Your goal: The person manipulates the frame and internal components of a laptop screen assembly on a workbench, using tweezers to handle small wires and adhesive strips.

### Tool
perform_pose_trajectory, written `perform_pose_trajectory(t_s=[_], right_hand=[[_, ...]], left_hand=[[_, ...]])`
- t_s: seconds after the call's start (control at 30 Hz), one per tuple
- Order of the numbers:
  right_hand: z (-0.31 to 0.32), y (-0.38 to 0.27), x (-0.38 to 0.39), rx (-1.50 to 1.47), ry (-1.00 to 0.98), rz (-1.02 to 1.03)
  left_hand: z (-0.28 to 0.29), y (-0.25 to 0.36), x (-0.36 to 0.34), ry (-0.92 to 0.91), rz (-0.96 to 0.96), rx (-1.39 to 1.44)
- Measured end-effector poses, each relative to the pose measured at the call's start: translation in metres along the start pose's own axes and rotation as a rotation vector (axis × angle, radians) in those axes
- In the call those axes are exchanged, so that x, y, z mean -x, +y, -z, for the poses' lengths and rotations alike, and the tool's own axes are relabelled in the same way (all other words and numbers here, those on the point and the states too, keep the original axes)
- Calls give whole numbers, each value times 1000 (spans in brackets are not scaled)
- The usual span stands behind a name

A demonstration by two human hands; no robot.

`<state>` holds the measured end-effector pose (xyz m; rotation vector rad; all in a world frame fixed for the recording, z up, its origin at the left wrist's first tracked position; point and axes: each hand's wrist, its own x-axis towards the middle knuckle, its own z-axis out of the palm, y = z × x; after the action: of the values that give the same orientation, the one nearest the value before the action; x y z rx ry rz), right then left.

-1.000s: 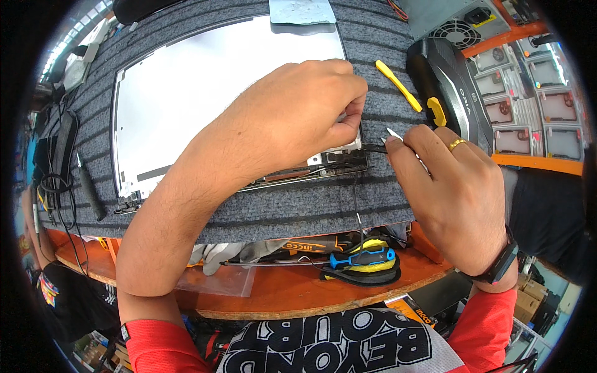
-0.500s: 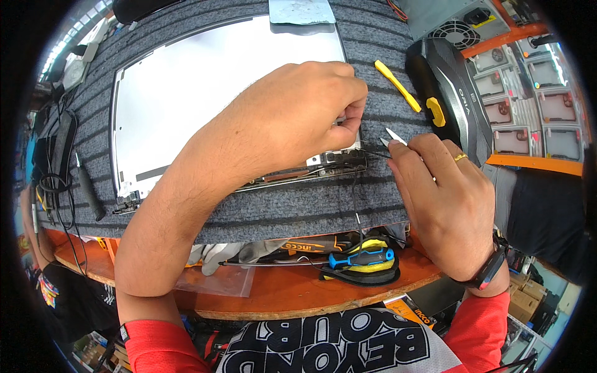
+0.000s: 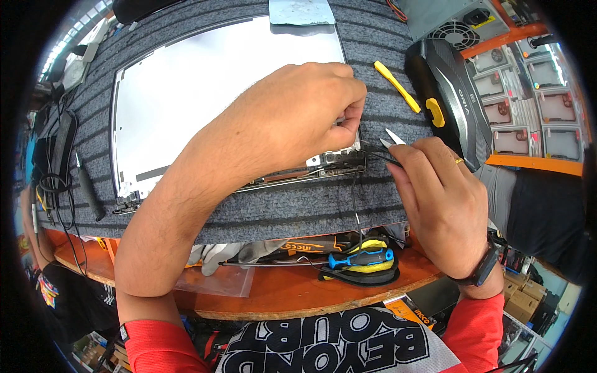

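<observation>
A laptop display panel (image 3: 186,93) with a bare white back lies on the striped grey mat. Over its right edge, my left hand (image 3: 317,102) is closed with curled fingertips; what they pinch, if anything, is hidden. Just to the right, my right hand (image 3: 441,193) grips a silver tool with two pointed tips, like tweezers (image 3: 394,137). A thin black cable (image 3: 380,154) runs between the panel's corner and my right fingers; whether they pinch it is unclear. Below my left hand sits the metal hinge (image 3: 339,160) on the panel's lower right corner.
A yellow pry tool (image 3: 398,87) lies beside a black case (image 3: 451,99) on the right. A light-blue plate (image 3: 301,12) rests at the panel's top edge. Left of the panel is a dark-handled screwdriver (image 3: 89,189). Along the orange shelf (image 3: 273,303) lies a blue-handled screwdriver (image 3: 360,258).
My right hand has shifted slightly and turned, its fingers lower around the tweezers, and more of the black cable shows by its fingertips. My left hand is nearly still.
</observation>
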<state>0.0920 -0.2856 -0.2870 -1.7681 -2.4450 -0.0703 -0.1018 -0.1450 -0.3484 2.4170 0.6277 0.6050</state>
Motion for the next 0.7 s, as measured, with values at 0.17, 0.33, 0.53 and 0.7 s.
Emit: perform_pose_trajectory(t_s=[0.17,0.33,0.53,0.7], right_hand=[[-6,7,1,-52,32,47],[-4,10,1,-62,55,76],[-7,10,4,-73,70,65],[-8,12,5,-86,85,70]], left_hand=[[-1,0,0,-4,2,-14],[0,0,-1,-5,-3,-4],[-2,-2,-1,5,-9,2],[4,-2,-1,4,-21,93]])
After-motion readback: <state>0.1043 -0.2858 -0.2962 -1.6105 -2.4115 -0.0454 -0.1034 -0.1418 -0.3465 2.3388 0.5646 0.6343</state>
